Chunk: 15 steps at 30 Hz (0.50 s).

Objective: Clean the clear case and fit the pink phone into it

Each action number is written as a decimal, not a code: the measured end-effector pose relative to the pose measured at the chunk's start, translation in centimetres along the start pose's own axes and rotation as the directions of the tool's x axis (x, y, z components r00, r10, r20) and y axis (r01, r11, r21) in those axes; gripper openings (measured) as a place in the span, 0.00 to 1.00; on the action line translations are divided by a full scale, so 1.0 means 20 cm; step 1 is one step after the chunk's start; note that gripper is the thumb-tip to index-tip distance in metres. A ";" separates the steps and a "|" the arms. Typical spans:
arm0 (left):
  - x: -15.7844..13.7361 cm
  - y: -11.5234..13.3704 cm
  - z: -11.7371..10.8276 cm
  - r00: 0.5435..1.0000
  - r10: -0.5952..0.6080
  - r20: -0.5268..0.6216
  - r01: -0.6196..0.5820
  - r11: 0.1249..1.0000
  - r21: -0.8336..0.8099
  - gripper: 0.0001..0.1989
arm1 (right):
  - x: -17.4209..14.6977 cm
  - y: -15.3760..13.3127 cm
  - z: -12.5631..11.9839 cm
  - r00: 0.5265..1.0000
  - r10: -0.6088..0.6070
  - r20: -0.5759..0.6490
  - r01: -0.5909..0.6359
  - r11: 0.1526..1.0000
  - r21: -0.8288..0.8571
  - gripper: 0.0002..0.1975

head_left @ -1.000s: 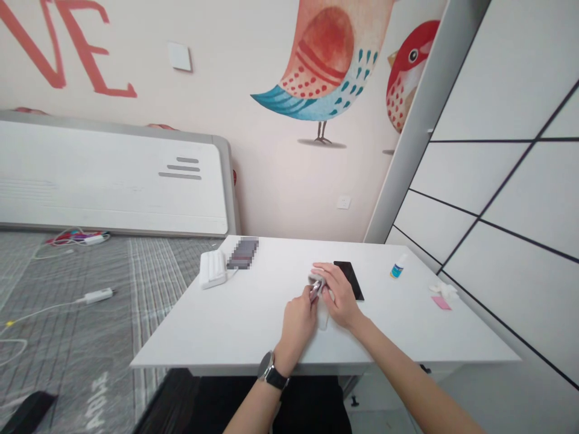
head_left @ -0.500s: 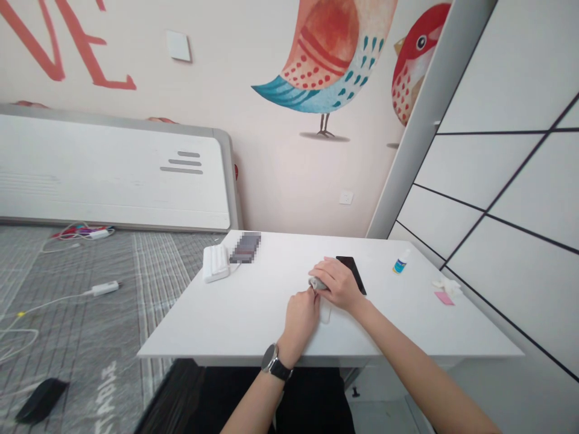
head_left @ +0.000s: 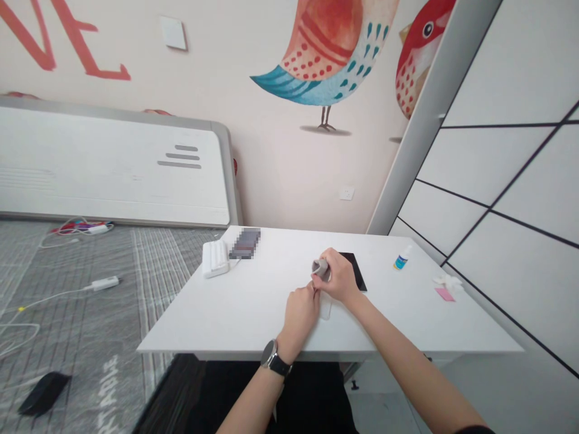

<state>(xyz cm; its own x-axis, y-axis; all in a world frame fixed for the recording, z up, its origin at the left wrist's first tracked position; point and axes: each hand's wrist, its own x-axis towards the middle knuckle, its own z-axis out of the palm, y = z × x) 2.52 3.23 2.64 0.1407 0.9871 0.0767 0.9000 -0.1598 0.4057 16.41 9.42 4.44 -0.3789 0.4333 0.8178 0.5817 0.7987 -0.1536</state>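
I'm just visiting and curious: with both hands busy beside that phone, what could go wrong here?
The right hand grips a grey cloth close beside the black phone; a careless sweep might push the phone along the table. The left hand pinches something too small to make out, which could slip. The small bottle stands upright and might topple if bumped.

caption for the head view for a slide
Right hand grips a grey cloth above a white table, left hand close beside it.

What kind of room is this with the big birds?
Probably a child's bedroom or playroom: painted birds cover the wall, a white headboard leans against it, and the hands work at a small white table.
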 end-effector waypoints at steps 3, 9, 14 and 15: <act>0.00 0.00 0.00 1.000 -0.005 0.006 0.005 1.000 0.010 0.15 | -0.01 0.00 0.04 1.000 -0.022 -0.008 0.022 1.000 -0.006 0.13; 0.01 -0.01 0.01 1.000 -0.013 0.003 0.013 1.000 0.025 0.15 | -0.03 0.06 0.11 0.998 -0.037 -0.045 0.036 0.999 -0.005 0.17; 0.01 -0.01 0.01 1.000 -0.009 0.015 0.009 0.999 0.033 0.15 | -0.08 0.05 0.15 0.995 -0.014 -0.100 0.012 1.000 -0.024 0.18; 0.01 -0.01 0.01 1.000 -0.009 0.024 0.008 0.999 0.038 0.15 | -0.09 0.05 0.15 0.995 -0.042 -0.085 0.040 0.999 -0.025 0.17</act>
<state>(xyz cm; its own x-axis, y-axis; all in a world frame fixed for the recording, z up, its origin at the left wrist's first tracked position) 2.42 3.41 2.33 0.1426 0.9884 0.0516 0.9160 -0.1516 0.3715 15.56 10.74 1.14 -0.3402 0.3623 0.8678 0.5836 0.8049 -0.1072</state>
